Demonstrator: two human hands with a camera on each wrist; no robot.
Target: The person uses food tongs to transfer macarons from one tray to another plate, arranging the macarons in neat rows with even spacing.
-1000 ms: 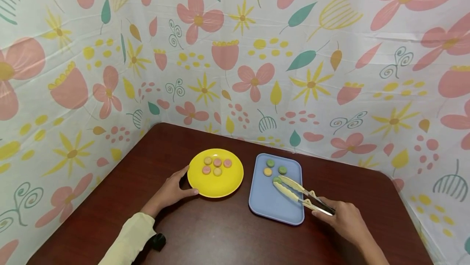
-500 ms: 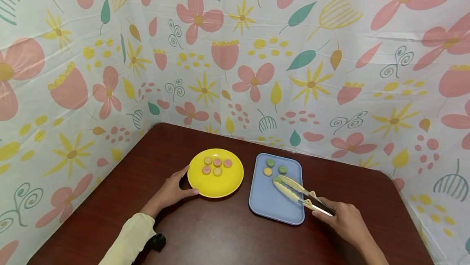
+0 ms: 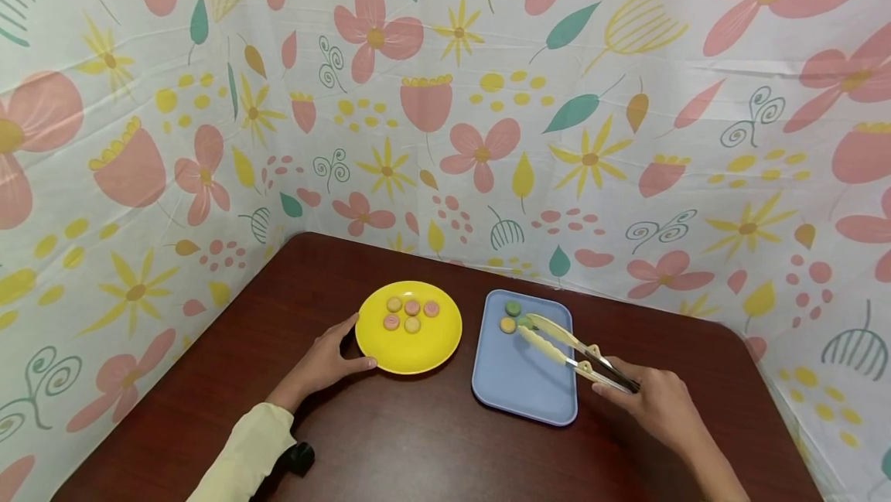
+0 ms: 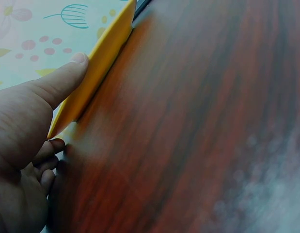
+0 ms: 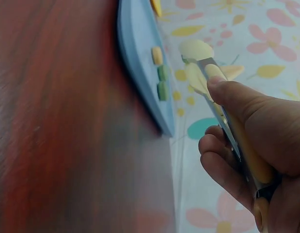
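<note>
In the head view my right hand [image 3: 661, 403] grips tongs [image 3: 553, 337] with cream tips and metal arms. Between the tips is a small green macaron-like disc [image 5: 184, 59], mostly hidden, held above the blue tray [image 3: 511, 394]. A yellow disc [image 3: 508, 325] and a green disc [image 3: 513, 308] lie on that tray; the right wrist view shows another green disc [image 5: 162, 91] there. My left hand [image 3: 326, 359] holds the rim of the yellow plate [image 3: 411, 355], its thumb at the front edge. Pink discs [image 3: 412, 307] and pale yellow discs [image 3: 413, 325] lie on the plate.
Plate and tray stand side by side on a dark brown wooden table [image 3: 390, 440], with a narrow gap between them. A flower-printed cloth [image 3: 480, 200] hangs behind and along the sides. Something small and black [image 3: 301, 458] is by the left sleeve.
The tongs have lifted the green disc off the tray and moved up and away from me. My right hand has shifted slightly. My left hand and the plate have stayed put.
</note>
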